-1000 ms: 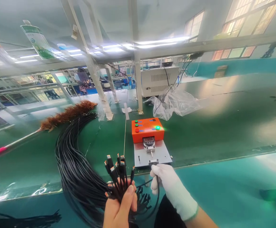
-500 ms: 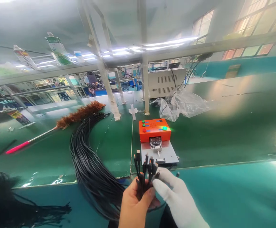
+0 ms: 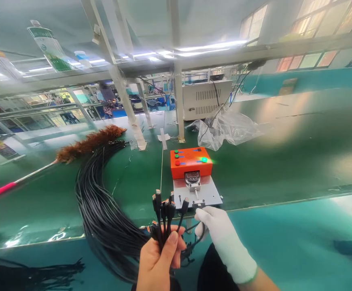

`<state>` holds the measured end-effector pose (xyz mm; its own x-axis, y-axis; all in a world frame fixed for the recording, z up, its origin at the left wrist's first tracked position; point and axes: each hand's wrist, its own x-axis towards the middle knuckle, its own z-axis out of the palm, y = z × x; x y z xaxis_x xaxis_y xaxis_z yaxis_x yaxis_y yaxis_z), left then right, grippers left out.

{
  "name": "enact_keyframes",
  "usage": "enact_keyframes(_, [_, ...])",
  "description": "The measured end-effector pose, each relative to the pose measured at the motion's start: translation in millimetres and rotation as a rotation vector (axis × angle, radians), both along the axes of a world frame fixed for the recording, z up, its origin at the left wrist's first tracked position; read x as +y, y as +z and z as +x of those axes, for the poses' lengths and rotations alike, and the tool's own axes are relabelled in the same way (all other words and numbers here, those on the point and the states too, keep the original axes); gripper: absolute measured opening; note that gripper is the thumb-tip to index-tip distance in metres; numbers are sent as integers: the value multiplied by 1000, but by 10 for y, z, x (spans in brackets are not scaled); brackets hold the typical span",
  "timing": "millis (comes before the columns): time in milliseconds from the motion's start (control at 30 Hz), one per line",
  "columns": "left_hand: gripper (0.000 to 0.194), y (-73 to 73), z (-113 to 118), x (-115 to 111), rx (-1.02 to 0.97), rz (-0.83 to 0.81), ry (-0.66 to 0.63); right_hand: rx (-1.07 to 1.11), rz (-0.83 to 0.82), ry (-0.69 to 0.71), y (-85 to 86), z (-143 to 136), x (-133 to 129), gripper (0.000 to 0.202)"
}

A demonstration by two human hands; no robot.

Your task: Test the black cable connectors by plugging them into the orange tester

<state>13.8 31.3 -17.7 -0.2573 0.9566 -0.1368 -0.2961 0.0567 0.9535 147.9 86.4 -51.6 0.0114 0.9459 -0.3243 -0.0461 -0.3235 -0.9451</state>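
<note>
My bare left hand (image 3: 159, 256) is closed round a bunch of black USB cables (image 3: 164, 212), their plugs fanned upward, some with orange tips. My right hand (image 3: 217, 232), in a white glove, pinches a single black cable (image 3: 200, 237) at the front edge of a metal plate (image 3: 210, 193). The cable's plug is hidden by my fingertips and the small block there. On the plate sits a digital gauge (image 3: 192, 177) with its rod pointing toward me. Behind it an orange box (image 3: 191, 162) has red and green buttons and a lit green lamp.
A thick bundle of black cables (image 3: 100, 202) lies across the green bench (image 3: 139, 173) and hangs over its edge. Left of it rests a brown duster (image 3: 88, 143) with a pink handle. Clear plastic (image 3: 224, 129) and a grey metal case (image 3: 208, 101) stand behind, beside rack posts.
My right hand has moved from the bunch to the plate's front edge, with one cable. My left hand with the bunch has shifted left and lower. The camera view has turned slightly.
</note>
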Motion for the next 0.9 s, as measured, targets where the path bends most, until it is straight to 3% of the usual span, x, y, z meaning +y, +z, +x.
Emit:
enact_keyframes(467, [32,-52,-32,22,-28,2,-46,90,-15,-25,-69,-51,127,25])
enact_keyframes(600, [31,-18,-22,25,-16,28,-51,62,-21,69,-73,-28,70,23])
enact_keyframes(667, [31,8,-19,18,3,37,-48,-62,-21,172,-59,0,-35,23])
enact_keyframes(733, [32,23,-19,6,-3,30,-55,-336,46,192,-27,34,-179,24])
enact_keyframes(800, [33,17,-16,-8,-16,23,-63,-617,223,45,35,59,-321,26])
enact_keyframes(833, [33,6,-12,-16,-12,16,-69,-687,327,-57,78,62,-376,32])
enact_keyframes(900, [35,-26,4,-31,13,-1,-87,-602,482,-153,189,43,-443,42])
